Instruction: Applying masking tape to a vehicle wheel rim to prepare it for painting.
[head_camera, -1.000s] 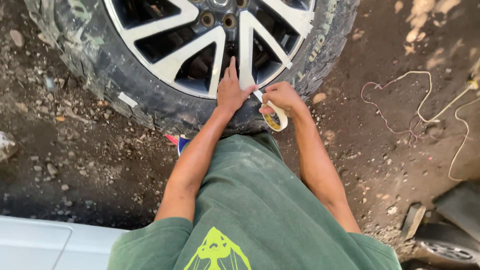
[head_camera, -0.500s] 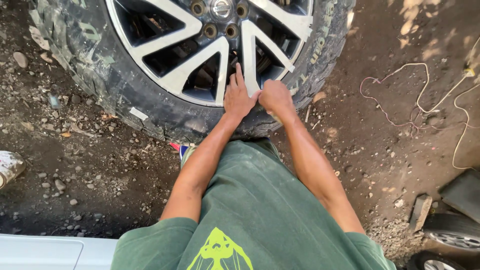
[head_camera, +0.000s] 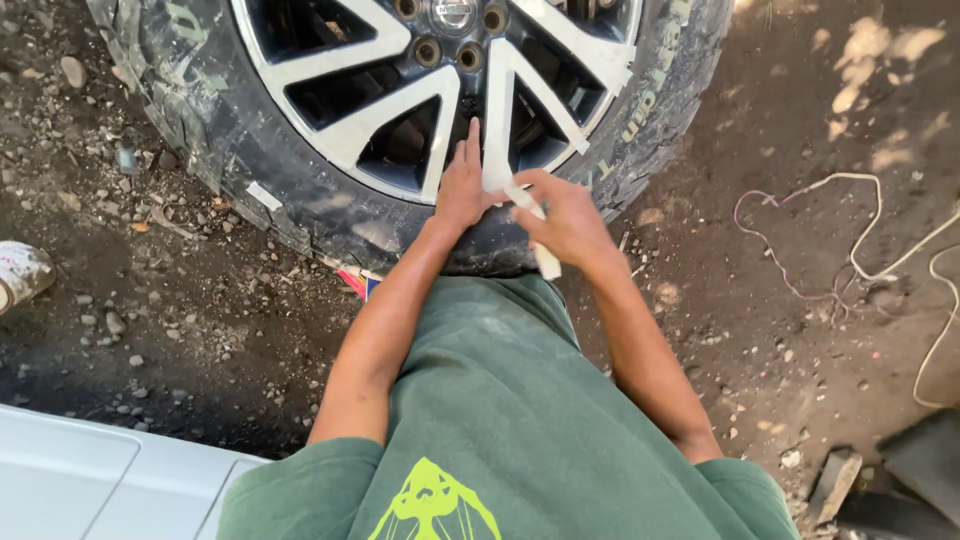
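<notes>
A large wheel lies tilted on the dirt, with a muddy black tyre (head_camera: 240, 150) and a silver-and-black alloy rim (head_camera: 385, 110). My left hand (head_camera: 460, 188) lies flat on a silver spoke, fingers stretched up along it and holding nothing. Just to its right, my right hand (head_camera: 568, 218) grips a roll of pale masking tape (head_camera: 546, 262), of which only the lower edge shows below the palm. A short strip of tape (head_camera: 512, 190) runs from the spoke to that hand. Both forearms reach out over my green shirt.
Dark stony soil surrounds the wheel. A tangled pale cord (head_camera: 860, 262) lies on the right. A white car panel (head_camera: 80, 480) fills the lower left corner, and dark parts (head_camera: 900, 480) the lower right. A small red-and-blue item (head_camera: 358, 283) sticks out under the tyre.
My right hand brought the tape roll up against the spoke beside my left hand, then drew back slightly with a strip stretched out. The view shifted so the wheel sits lower.
</notes>
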